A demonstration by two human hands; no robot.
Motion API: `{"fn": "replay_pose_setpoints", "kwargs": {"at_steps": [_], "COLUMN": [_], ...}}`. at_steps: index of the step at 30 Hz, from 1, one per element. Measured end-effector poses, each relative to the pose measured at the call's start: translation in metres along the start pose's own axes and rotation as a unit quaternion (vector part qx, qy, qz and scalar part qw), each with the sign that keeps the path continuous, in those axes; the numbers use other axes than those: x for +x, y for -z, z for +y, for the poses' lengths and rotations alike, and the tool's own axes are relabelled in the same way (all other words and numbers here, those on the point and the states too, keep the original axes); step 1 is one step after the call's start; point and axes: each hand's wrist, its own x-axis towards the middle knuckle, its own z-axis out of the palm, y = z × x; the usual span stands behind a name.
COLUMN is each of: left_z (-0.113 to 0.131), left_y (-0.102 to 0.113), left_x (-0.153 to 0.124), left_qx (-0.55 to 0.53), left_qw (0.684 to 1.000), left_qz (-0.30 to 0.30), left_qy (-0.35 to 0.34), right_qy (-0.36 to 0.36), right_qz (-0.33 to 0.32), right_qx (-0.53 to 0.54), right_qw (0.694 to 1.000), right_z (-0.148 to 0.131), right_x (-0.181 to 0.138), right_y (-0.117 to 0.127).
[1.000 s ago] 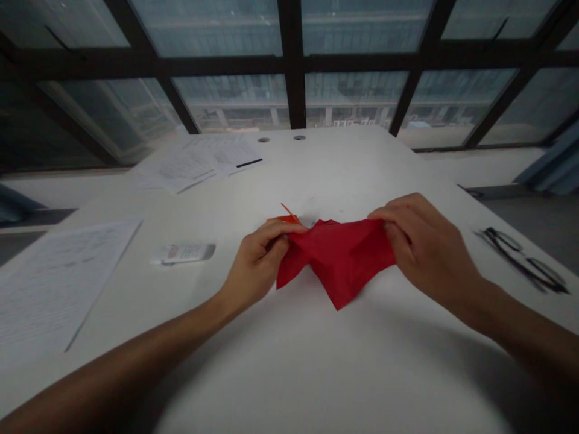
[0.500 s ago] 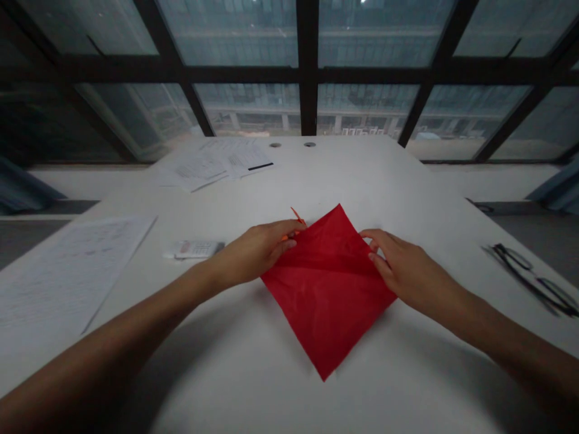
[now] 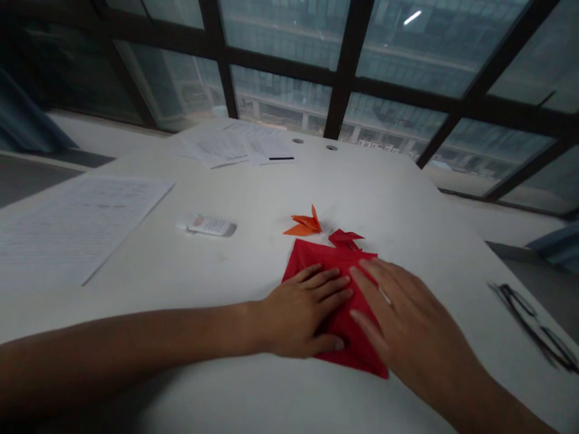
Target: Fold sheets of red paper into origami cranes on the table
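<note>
A red paper sheet [image 3: 316, 258] lies flat on the white table [image 3: 253, 398] in front of me. My left hand [image 3: 302, 312] rests palm down on its left part, fingers stretched out. My right hand [image 3: 398, 319] lies flat over its right part, fingers spread. Just beyond the sheet sit a small folded orange paper figure [image 3: 304, 223] and a small folded red paper figure [image 3: 345, 237], both untouched.
A small white tube with a red label [image 3: 207, 225] lies left of the figures. Printed sheets [image 3: 72, 217] lie at the left, more papers [image 3: 239, 146] at the far edge. Black glasses [image 3: 534, 328] lie at the right. Windows with dark frames stand behind the table.
The red sheet, held up crumpled and then spread as a diamond, now lies under both flat hands. The view has swung, and the two folded figures show beyond it.
</note>
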Motion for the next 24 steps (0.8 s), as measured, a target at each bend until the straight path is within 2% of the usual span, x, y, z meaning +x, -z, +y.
{"fn": "replay_pose_setpoints", "kwargs": {"at_steps": [2,5,8,12,20,24], "left_z": [0.002,0.008,0.014,0.012,-0.043,-0.05], "left_y": [-0.006,-0.007,-0.006,-0.005,0.016,0.014], "left_x": [-0.002,-0.002,-0.002,-0.003,0.0,-0.001], "left_qx": [-0.006,0.002,0.005,0.007,0.041,0.054], "left_qw": [1.0,0.999,0.998,0.998,0.996,0.995], "left_qz": [-0.002,-0.012,-0.022,-0.024,-0.039,-0.032], "left_qy": [0.022,0.043,0.056,0.059,0.063,0.074], "right_qy": [0.035,0.02,0.003,-0.016,-0.024,-0.023], "right_qz": [-0.002,-0.07,-0.119,-0.138,-0.151,-0.143], "right_qx": [0.073,0.149,0.185,0.192,0.167,0.167], "right_qw": [0.997,0.986,0.975,0.971,0.974,0.975], "right_z": [-0.001,0.002,0.006,0.01,0.019,0.019], "right_x": [0.005,0.008,0.007,0.006,0.007,0.005], "right_y": [-0.021,-0.055,-0.073,-0.075,-0.076,-0.077]}}
